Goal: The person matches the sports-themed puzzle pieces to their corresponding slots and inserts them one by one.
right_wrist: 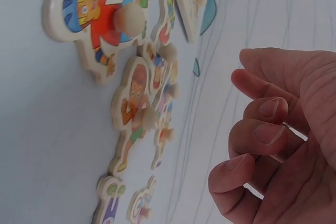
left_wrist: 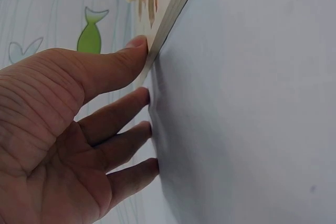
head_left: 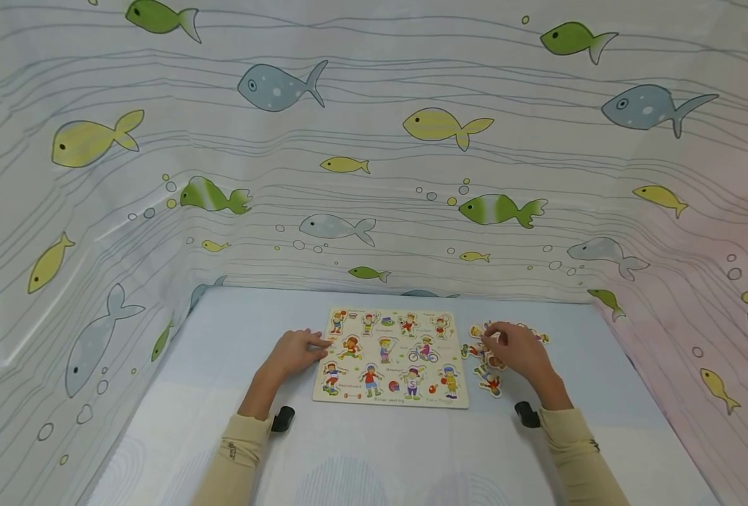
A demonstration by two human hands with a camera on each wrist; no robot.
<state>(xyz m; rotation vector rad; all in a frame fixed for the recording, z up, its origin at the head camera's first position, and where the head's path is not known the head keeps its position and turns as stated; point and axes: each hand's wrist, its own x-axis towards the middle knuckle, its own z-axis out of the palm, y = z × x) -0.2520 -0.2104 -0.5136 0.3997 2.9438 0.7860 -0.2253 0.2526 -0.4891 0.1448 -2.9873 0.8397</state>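
Observation:
A wooden peg puzzle board [head_left: 391, 358] with printed children playing sports lies flat on the table. My left hand [head_left: 300, 351] is at its left edge. In the left wrist view the thumb [left_wrist: 137, 51] touches the side of the board [left_wrist: 176, 9], and the other fingers spread down to the tabletop. Over a cluster of loose puzzle pieces [head_left: 491, 381] on the right is my right hand [head_left: 518, 349]. Its fingers curl loosely with nothing held, as the right wrist view shows. Below them lie a boy-shaped piece in a blue helmet [right_wrist: 107, 24] and another brown-haired figure piece [right_wrist: 134, 108], both with wooden knobs.
The pale tablecloth [head_left: 323, 443] runs up to a fish-printed curtain [head_left: 387, 246] at the back and both sides. More knobbed pieces [right_wrist: 140, 203] lie close together, some overlapping in view. A black wrist camera [head_left: 527, 414] sits at the right cuff.

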